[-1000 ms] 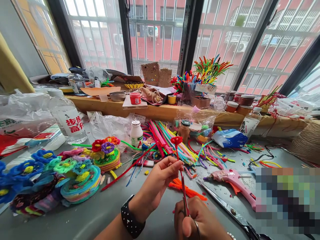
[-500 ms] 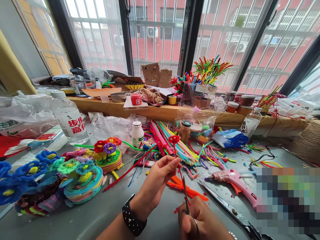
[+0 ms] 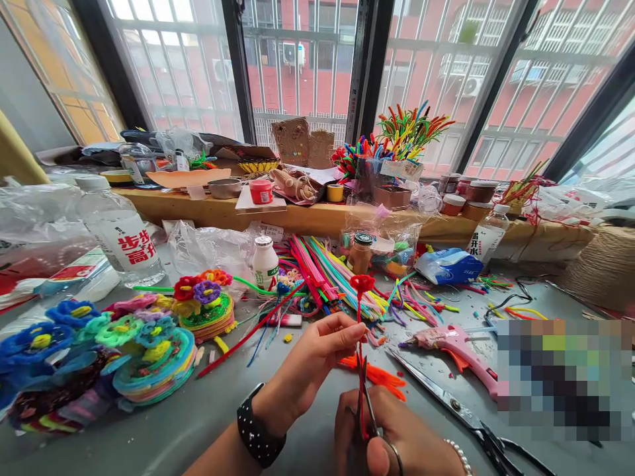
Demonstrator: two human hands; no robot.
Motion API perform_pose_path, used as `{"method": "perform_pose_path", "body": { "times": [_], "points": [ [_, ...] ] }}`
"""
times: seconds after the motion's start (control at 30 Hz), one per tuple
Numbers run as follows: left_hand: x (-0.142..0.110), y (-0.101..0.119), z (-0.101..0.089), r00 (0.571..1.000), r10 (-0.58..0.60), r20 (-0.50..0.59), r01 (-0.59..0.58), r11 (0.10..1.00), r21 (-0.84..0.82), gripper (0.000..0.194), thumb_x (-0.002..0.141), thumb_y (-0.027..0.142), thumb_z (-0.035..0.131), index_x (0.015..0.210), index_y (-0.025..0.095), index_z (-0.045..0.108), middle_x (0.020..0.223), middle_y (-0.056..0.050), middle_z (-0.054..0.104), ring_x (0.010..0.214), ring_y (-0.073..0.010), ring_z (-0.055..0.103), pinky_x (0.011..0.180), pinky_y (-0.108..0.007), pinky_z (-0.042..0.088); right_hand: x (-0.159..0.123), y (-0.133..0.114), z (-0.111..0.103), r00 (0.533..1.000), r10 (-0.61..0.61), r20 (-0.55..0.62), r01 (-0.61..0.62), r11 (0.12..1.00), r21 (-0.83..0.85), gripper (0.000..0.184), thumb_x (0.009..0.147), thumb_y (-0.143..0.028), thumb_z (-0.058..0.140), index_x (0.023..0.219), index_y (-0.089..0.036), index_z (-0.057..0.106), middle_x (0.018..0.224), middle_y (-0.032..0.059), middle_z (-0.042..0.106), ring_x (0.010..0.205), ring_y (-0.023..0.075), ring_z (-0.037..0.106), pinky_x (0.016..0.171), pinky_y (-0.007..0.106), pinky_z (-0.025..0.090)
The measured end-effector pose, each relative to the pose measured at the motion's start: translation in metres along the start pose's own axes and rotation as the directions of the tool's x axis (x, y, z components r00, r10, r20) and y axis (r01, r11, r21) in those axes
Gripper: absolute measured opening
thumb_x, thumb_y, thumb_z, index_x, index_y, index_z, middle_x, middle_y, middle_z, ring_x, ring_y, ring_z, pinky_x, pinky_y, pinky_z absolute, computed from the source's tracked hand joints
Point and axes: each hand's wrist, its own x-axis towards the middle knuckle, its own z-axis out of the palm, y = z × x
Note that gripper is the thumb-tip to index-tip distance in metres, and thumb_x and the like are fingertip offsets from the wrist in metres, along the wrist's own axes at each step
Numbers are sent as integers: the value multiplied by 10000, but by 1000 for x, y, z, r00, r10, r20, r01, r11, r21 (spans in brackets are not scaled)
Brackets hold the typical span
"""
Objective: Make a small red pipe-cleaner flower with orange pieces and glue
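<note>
My left hand (image 3: pixel 330 350) pinches the thin red stem of a red pipe-cleaner flower (image 3: pixel 362 284) between thumb and fingertips, with the bloom standing above the fingers. Below that grip, my right hand (image 3: pixel 391 430) holds a pair of small scissors (image 3: pixel 364 390), fingers in the handle loops. The scissor blades are parted and point up along the stem, which runs down beside them. Orange pipe cleaners (image 3: pixel 381 378) lie on the table behind the scissors.
At right lie large scissors (image 3: pixel 459 406) and a pink glue gun (image 3: pixel 461 350). Finished pipe-cleaner flowers (image 3: pixel 159 357) stand at left. Behind are a pile of pipe cleaners (image 3: pixel 317 271), a small white bottle (image 3: pixel 265 264), a brown jar (image 3: pixel 360 251) and a twine spool (image 3: pixel 600 264).
The scissor blades have gone from nearly closed to parted, beside the stem. The flower has shifted slightly right with my left hand's grip kept. The whole view has swung a little to the right.
</note>
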Motion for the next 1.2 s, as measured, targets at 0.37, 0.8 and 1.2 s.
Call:
{"method": "perform_pose_path", "body": {
  "times": [0.37,0.8,1.2],
  "points": [
    [3,-5,-2,993,53,-104,-61,995,-74,146,656,246,629,616,157,521,601,49,464,534,-46,396,539,-189,307,4,16,10,986,82,-145,-67,992,104,645,643,-700,370,350,-129,437,328,-23,346,329,50,350,345,179,240],
    [2,4,-6,972,131,-195,-169,967,-191,74,631,192,654,649,159,590,634,30,597,629,-68,550,658,-188,419,4,3,2,962,58,-266,-51,998,35,679,625,-748,285,330,-150,413,364,-19,327,405,71,362,394,201,263],
    [1,4,-5,971,114,-208,-135,987,-89,137,608,197,672,629,146,546,594,45,540,539,-34,482,572,-154,376,0,3,-5,951,103,-292,-111,994,-14,477,718,-549,469,485,-132,464,494,-25,413,482,65,375,470,198,275]
  ]
}}
